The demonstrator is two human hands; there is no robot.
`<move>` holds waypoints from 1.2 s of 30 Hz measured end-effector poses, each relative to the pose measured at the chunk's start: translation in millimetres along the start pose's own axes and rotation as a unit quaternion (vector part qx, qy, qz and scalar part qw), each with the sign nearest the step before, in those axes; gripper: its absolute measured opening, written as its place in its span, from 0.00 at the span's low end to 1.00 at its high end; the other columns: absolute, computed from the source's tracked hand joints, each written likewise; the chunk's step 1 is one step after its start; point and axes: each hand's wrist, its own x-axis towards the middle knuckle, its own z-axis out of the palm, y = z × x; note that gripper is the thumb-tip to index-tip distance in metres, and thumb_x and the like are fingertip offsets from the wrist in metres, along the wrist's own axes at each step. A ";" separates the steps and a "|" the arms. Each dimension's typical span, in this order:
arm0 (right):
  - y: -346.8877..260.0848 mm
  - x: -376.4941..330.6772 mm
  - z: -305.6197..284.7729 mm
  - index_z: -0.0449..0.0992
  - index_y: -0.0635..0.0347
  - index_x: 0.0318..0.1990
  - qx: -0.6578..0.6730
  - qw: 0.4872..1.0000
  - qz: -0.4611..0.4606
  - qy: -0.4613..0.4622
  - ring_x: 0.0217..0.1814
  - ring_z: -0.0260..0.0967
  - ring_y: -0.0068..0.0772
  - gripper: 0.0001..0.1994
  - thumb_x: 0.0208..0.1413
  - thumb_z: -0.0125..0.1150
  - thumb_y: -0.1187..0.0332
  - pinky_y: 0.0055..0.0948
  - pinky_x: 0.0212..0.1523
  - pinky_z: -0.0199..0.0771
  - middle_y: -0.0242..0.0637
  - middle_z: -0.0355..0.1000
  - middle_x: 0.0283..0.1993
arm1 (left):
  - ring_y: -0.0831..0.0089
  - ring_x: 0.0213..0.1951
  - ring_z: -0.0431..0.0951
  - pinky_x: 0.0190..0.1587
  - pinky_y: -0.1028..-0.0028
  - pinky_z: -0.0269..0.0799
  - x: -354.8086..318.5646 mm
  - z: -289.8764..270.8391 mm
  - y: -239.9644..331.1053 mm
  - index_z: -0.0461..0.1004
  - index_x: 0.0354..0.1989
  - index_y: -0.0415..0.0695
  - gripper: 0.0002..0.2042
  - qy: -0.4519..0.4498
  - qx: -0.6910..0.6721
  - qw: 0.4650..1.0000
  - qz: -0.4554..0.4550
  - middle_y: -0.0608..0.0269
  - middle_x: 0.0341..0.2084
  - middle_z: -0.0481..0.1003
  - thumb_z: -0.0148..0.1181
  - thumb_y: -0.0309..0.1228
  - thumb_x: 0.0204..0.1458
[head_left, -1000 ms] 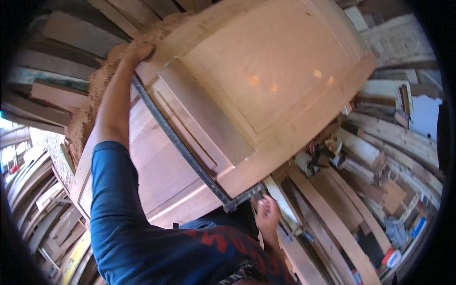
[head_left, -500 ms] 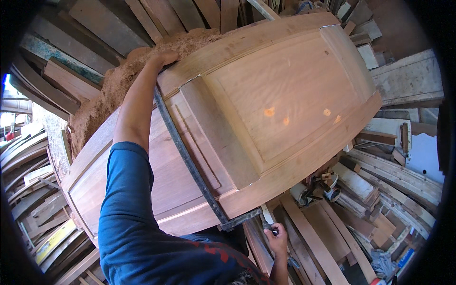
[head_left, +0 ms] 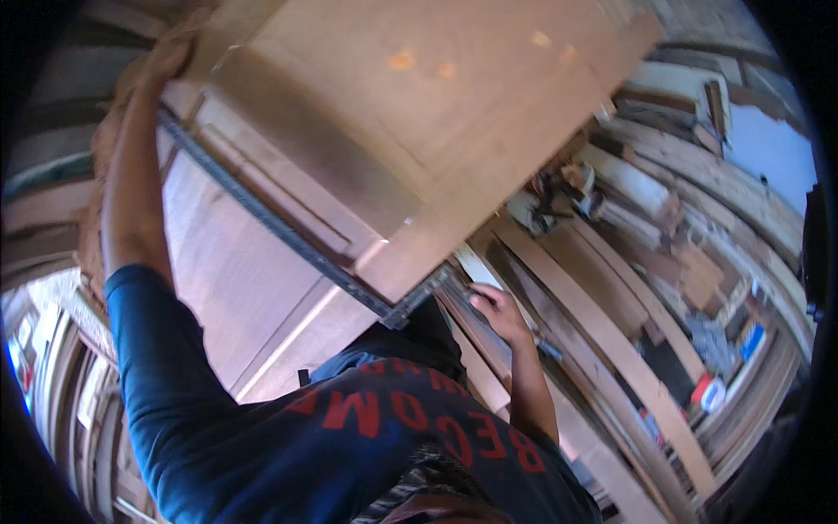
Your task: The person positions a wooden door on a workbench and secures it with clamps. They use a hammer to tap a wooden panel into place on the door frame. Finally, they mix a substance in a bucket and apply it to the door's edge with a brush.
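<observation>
A wooden panel door [head_left: 489, 157] lies before me, with a few pale orange patches on its panel. Across it runs a long dark metal bar clamp [head_left: 262, 214], its jaw arm bent round the door's near edge. My right hand [head_left: 499, 312] is closed around the clamp's screw handle, just off that edge. At the door's far edge, by the clamp's other end, my left hand [head_left: 170, 57] reaches over with its arm stretched out. Its fingers are blurred and partly hidden.
Sawdust [head_left: 100, 175] is heaped along the far left edge. Long planks [head_left: 602, 288] lie to my right, beside stacked offcuts and a white board [head_left: 768, 148]. A red and white roll [head_left: 711, 395] rests among the timber. More boards [head_left: 52, 375] stand at left.
My view has tilted, so the door and clamp sit higher and further left in the picture. Both hands keep their places, the right one at the clamp's handle.
</observation>
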 end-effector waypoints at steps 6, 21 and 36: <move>36.6 -27.9 -2.3 0.72 0.60 0.51 0.206 0.977 0.055 0.017 0.50 0.69 0.27 0.19 0.54 0.70 0.68 0.32 0.55 0.70 0.32 0.70 0.48 | 0.54 0.67 0.63 0.68 0.60 0.54 -0.2 -1.4 14.3 0.64 0.68 0.51 0.36 -0.019 0.034 0.995 -0.088 0.50 0.66 0.65 0.41 0.59 0.55; 59.3 -38.0 40.9 0.74 0.62 0.51 0.460 0.874 0.114 0.103 0.35 0.70 0.22 0.14 0.61 0.63 0.66 0.24 0.36 0.72 0.32 0.74 0.37 | 0.56 0.71 0.57 0.71 0.62 0.47 -1.4 -4.4 17.9 0.57 0.73 0.52 0.45 -0.050 -0.013 0.993 -0.108 0.52 0.70 0.60 0.31 0.73 0.55; 61.8 -20.2 13.4 0.77 0.65 0.45 0.428 0.894 0.126 -0.044 0.35 0.73 0.25 0.14 0.65 0.59 0.61 0.26 0.40 0.75 0.36 0.77 0.36 | 0.55 0.70 0.58 0.70 0.61 0.48 -10.9 -5.4 35.4 0.60 0.71 0.50 0.44 -0.050 0.040 0.990 -0.127 0.50 0.68 0.61 0.29 0.72 0.56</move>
